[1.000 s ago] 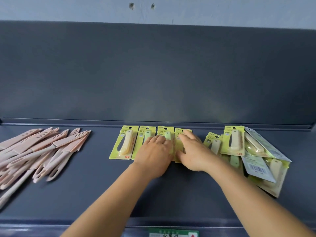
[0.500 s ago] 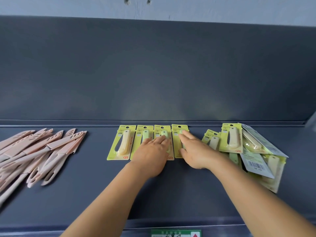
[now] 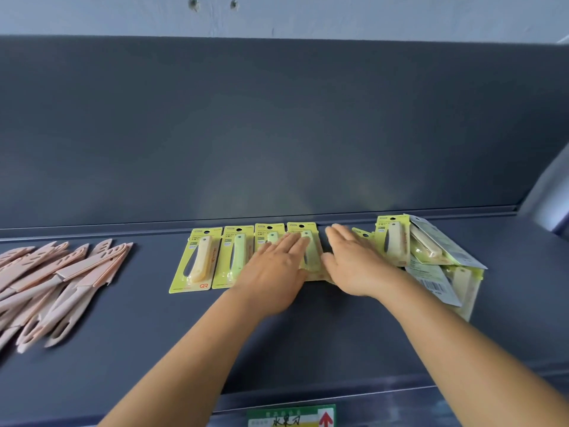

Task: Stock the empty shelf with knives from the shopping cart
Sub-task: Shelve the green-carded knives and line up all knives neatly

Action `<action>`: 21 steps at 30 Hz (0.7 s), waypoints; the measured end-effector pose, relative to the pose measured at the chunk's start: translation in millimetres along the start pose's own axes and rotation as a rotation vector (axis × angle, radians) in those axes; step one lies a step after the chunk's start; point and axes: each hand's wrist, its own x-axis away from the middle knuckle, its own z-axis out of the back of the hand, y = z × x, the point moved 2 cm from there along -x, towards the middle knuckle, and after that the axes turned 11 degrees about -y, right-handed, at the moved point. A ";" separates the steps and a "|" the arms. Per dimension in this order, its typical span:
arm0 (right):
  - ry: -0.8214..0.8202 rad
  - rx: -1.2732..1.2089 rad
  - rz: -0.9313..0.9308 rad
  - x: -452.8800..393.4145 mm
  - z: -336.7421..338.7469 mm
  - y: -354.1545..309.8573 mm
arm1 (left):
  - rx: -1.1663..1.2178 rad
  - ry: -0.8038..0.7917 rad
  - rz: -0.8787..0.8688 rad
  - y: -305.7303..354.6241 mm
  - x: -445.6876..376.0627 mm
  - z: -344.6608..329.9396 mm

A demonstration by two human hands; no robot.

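Note:
Several fruit knives in yellow-green card packs (image 3: 197, 260) lie side by side in a row on the dark grey shelf (image 3: 154, 349). My left hand (image 3: 274, 272) rests flat, fingers spread, on the third and fourth packs of the row (image 3: 303, 232). My right hand (image 3: 354, 263) hovers flat and open just right of the row, between it and a loose heap of the same packs (image 3: 431, 251) at the right. Neither hand grips anything.
A pile of pink sheathed knives (image 3: 52, 282) lies at the left of the shelf. The shelf's back panel (image 3: 277, 134) rises behind everything. A green price label with a red arrow (image 3: 292, 417) sits on the front edge.
My right hand has come off the fourth pack and moved right toward the heap. My left hand has slid right onto the third and fourth packs. The view has tilted slightly.

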 end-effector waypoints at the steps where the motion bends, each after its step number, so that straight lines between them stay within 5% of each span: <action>1: 0.023 0.028 -0.049 -1.1 1.6 9.4 | 0.001 -0.012 -0.042 9.3 -4.5 -0.1; 8: -0.042 0.103 -0.155 1.5 -4.9 67.6 | -0.047 -0.193 -0.233 59.6 -39.3 -16.0; 15: -0.038 0.127 -0.034 10.0 2.6 90.0 | -0.210 -0.133 -0.116 70.8 -53.1 -20.3; 21: -0.070 0.054 0.117 7.1 7.3 95.0 | -0.124 -0.069 0.017 76.0 -57.8 -13.6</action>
